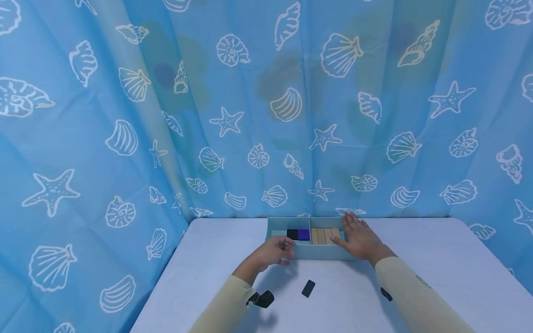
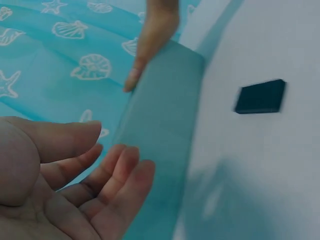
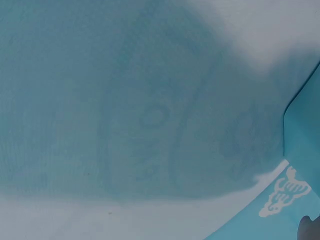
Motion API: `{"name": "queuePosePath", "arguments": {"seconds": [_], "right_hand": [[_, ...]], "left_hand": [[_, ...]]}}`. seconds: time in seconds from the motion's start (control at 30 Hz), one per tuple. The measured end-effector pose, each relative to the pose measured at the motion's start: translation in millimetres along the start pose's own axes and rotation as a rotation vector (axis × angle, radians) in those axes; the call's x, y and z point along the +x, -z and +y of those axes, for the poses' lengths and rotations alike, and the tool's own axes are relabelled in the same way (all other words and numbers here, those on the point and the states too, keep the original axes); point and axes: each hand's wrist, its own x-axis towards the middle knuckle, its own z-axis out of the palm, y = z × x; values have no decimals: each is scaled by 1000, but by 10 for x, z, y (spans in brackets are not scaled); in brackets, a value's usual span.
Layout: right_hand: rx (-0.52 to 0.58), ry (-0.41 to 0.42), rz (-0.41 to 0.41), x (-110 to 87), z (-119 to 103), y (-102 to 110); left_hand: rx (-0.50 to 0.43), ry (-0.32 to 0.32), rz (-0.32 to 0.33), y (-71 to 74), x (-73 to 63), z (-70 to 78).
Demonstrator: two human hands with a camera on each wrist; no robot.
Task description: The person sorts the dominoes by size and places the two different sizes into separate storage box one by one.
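A light blue box (image 1: pixel 325 252) with two compartments stands near the table's back edge. Its left compartment holds a black block (image 1: pixel 292 234) and a purple block (image 1: pixel 304 235); several light wooden blocks (image 1: pixel 325 236) lie side by side in the right one. My left hand (image 1: pixel 270 253) is at the front left of the box, its fingers loosely bent and nothing between them in the left wrist view. With fingers stretched out, my right hand (image 1: pixel 363 239) lies over the box's right end, thumb reaching inward by the wooden blocks. A black block (image 2: pixel 260 96) lies on the table before the box.
The white table (image 1: pixel 437 277) carries the box and the loose block. A blue curtain (image 1: pixel 258 129) with white shell prints hangs right behind the table and along its left side. Dark wrist-worn pieces (image 1: pixel 264 299) show at the sleeves.
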Motion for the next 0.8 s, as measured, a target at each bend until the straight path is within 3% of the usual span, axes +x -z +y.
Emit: {"name": "queuePosePath", "arguments": {"seconds": [0.27,0.53,0.8], "right_hand": [[17,21,0,33,45,3],[17,41,15,49,44,19],[37,29,0,19,10,-25]], "left_hand": [[87,7,-32,-154,-90,-118],[138,8,-50,-281,-95,-206],[220,57,-87,-401,-120,-302]]}}
